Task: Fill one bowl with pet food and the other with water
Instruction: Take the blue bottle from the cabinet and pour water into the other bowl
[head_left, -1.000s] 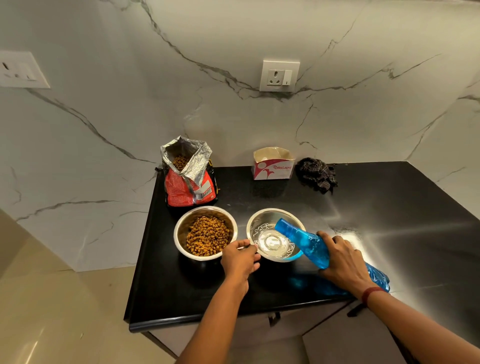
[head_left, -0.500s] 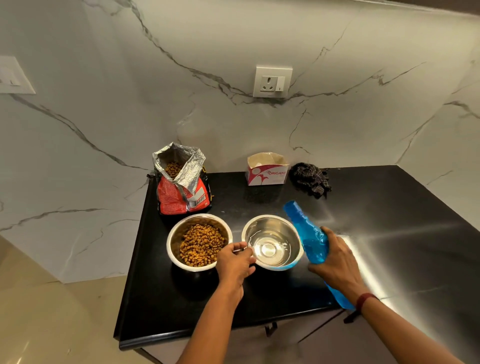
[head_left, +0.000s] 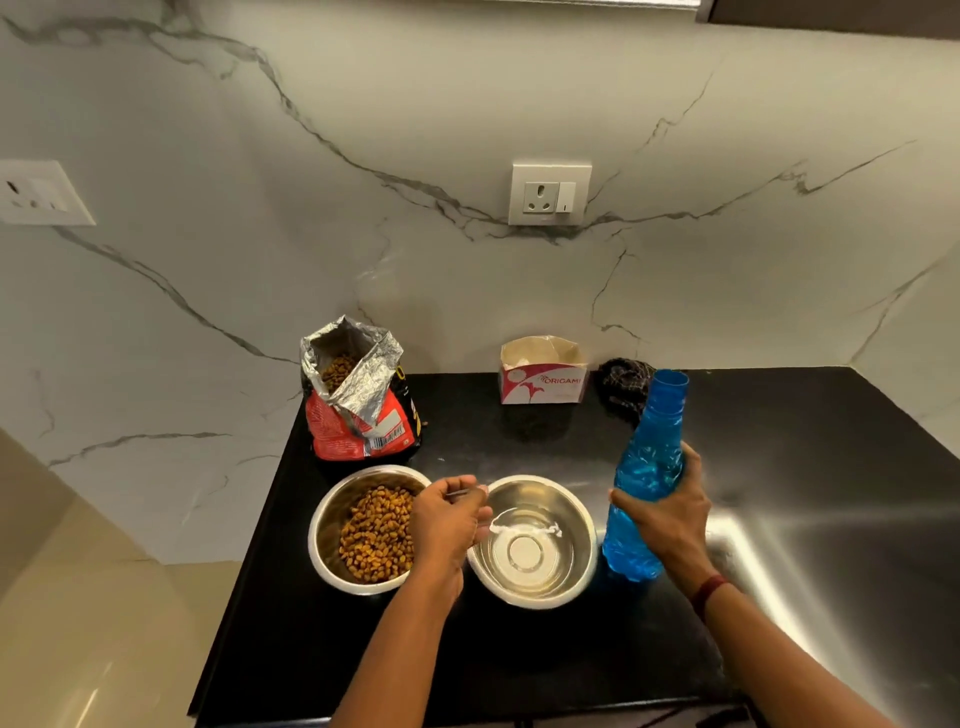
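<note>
Toward the front edge of the black counter, two steel bowls side by side: kibble bowl on the left, water bowl on the right, shallow water inside. Left hand pinches the water bowl's left rim. Right hand wraps the blue bottle, uncapped and near upright just right of that bowl; whether its base touches the counter, cannot tell. Open food bag at back left corner.

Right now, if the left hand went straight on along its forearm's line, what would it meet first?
The left hand pinches the water bowl at its rim, so that comes first. Past the rim lies bare counter, then probably the Origami box at the back; depth is hard to judge.
</note>
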